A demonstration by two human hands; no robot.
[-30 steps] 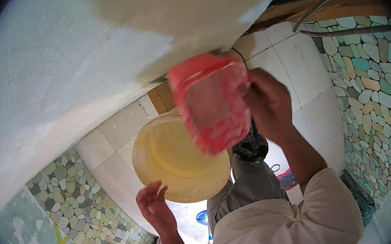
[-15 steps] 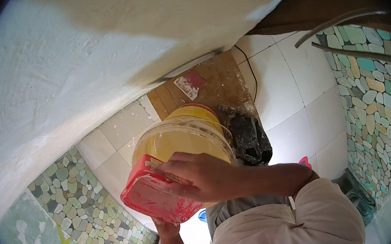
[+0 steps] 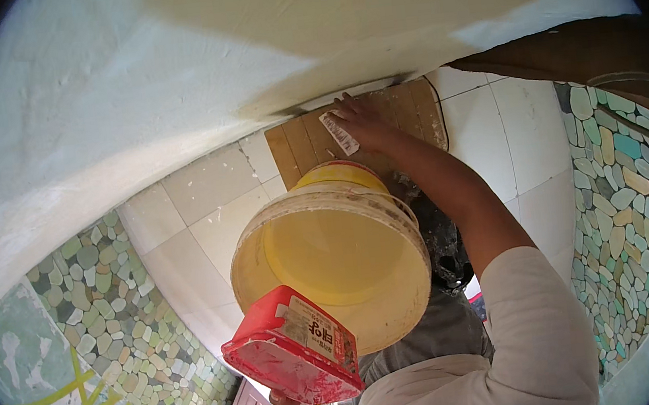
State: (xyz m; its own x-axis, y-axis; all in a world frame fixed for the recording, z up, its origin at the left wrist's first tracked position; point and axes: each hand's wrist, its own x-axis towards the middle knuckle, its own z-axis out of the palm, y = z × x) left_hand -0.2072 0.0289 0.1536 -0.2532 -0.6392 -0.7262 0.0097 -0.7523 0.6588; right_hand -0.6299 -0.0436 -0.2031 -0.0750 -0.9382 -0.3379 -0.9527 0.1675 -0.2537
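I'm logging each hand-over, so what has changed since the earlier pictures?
The red container, in the right hand a second ago, moved down and left in view; the left hand alone now holds it. The right hand let go and reached forward to the flat scraper; whether it grips is unclear. The pale bucket and wooden board stayed put.

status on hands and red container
Left hand holding red container, tilted, by bucket. Right hand at white-smeared flat piece on board. Black plastic beside bucket.
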